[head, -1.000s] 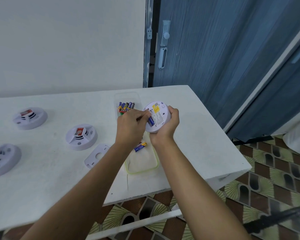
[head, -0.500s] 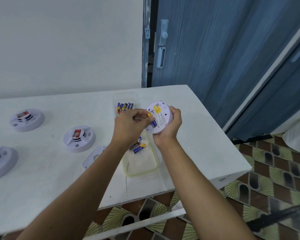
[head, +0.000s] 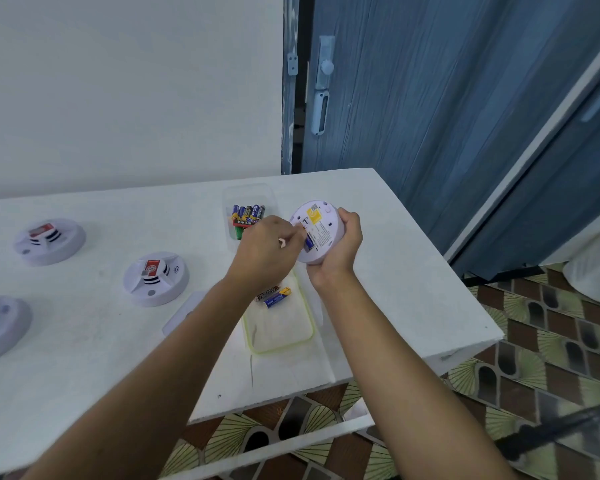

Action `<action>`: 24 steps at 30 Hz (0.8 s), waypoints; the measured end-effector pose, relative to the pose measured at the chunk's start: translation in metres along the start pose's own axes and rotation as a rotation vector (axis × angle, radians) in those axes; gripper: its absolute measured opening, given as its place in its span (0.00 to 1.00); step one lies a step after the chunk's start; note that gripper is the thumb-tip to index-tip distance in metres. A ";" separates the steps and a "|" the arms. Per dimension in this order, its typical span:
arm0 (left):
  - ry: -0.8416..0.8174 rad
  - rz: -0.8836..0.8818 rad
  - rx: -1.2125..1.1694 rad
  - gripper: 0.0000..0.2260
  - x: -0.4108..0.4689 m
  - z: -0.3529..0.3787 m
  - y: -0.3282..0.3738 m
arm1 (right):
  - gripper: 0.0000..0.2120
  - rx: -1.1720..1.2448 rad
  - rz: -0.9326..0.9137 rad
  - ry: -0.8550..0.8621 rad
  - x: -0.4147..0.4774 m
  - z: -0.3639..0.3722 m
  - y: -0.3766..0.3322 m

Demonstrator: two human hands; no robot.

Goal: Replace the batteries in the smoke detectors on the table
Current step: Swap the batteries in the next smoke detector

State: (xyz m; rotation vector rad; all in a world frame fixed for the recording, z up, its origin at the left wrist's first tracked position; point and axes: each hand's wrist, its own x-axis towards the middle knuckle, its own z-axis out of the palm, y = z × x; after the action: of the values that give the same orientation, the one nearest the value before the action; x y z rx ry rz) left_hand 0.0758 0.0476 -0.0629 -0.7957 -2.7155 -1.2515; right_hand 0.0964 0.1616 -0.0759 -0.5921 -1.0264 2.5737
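Cradling the upturned smoke detector (head: 321,223) above the bench (head: 413,289) in my right hand (head: 340,249), fingers (head: 350,217) wrapped round its rim, I have slid my left hand (head: 267,247) up to pinch the blue battery (head: 309,241) at its top end; it remains seated, so removal looks barely begun.

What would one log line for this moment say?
step: battery swap | right hand: holds detector, back showing | left hand: pinches battery at its slot | table: three other detectors
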 end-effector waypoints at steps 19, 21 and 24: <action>-0.286 -0.135 0.306 0.08 0.089 -0.037 -0.060 | 0.15 0.072 -0.023 0.079 0.040 -0.015 -0.002; -0.427 -0.102 0.437 0.08 0.099 -0.034 -0.063 | 0.15 0.063 -0.015 0.083 0.044 -0.014 -0.002; -0.525 -0.051 0.544 0.08 0.109 -0.029 -0.065 | 0.14 0.059 0.000 0.097 0.051 -0.014 0.000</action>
State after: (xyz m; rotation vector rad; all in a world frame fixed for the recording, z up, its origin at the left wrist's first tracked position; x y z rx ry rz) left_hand -0.0539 0.0386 -0.0621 -1.0901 -3.2431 -0.2688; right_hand 0.0583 0.1911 -0.0983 -0.6942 -0.9160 2.5380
